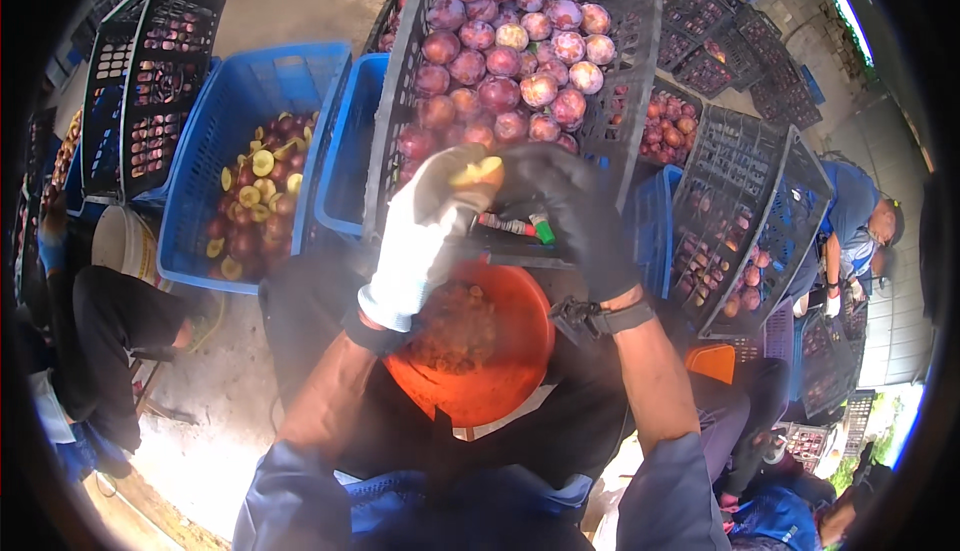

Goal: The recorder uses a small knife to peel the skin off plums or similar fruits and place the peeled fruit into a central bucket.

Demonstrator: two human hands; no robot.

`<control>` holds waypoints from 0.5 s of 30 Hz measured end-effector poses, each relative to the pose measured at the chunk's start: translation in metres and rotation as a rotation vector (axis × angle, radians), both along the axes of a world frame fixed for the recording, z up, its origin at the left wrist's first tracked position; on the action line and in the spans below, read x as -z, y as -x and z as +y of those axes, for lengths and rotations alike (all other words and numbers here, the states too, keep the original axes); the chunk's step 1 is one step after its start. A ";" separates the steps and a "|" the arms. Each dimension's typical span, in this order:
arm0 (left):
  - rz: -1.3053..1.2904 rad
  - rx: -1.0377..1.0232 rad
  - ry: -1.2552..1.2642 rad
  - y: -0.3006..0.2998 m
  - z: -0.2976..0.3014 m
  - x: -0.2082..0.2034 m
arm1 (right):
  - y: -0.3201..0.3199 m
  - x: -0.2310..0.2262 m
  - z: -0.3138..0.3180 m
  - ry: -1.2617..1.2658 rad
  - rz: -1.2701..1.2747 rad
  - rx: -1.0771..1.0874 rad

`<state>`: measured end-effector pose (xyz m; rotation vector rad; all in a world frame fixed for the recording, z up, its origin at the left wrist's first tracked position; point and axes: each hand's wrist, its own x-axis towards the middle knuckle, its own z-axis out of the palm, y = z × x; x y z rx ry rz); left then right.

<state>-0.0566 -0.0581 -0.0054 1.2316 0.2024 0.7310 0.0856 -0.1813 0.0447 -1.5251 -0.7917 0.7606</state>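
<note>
My left hand [428, 226], in a white glove, is raised over the front of a black crate and grips a cut plum [480, 177] with its yellow flesh showing. Close against it, my right hand [565, 201] in a black glove has its fingers bent inward; whatever they hold is hidden. Just below the hands is a small tool handle [512, 224] with a wrapped grip and a green end; whether a hand touches it I cannot tell. Whole reddish-purple plums [500, 91] fill the tilted black crate [622, 81]. Beneath my hands, an orange bucket [520, 321] holds brown pits or scraps.
A blue basket [185, 181] of halved plums stands to the left, with another blue basket [345, 161] beside it. Black crates [725, 166] of plums are stacked at right. Co-workers sit on both sides, one person [850, 216] at far right.
</note>
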 end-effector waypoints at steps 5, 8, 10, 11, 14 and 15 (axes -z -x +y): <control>0.042 0.081 0.277 0.001 0.018 -0.009 | -0.019 -0.001 -0.001 0.028 0.025 -0.037; -0.010 -0.016 0.174 0.007 0.020 -0.026 | -0.032 0.007 0.010 0.129 -0.578 0.011; 0.028 -0.015 0.264 0.009 0.024 -0.037 | -0.076 0.049 -0.014 0.214 -1.500 -0.131; 0.057 -0.037 0.286 0.007 0.025 -0.039 | -0.084 0.069 -0.022 0.335 -1.414 -0.121; -0.064 0.027 0.318 0.013 0.044 -0.018 | -0.073 0.103 -0.032 0.605 -1.180 -0.099; -0.128 -0.001 0.337 0.012 0.048 -0.014 | -0.056 0.096 -0.024 0.666 -1.132 -0.081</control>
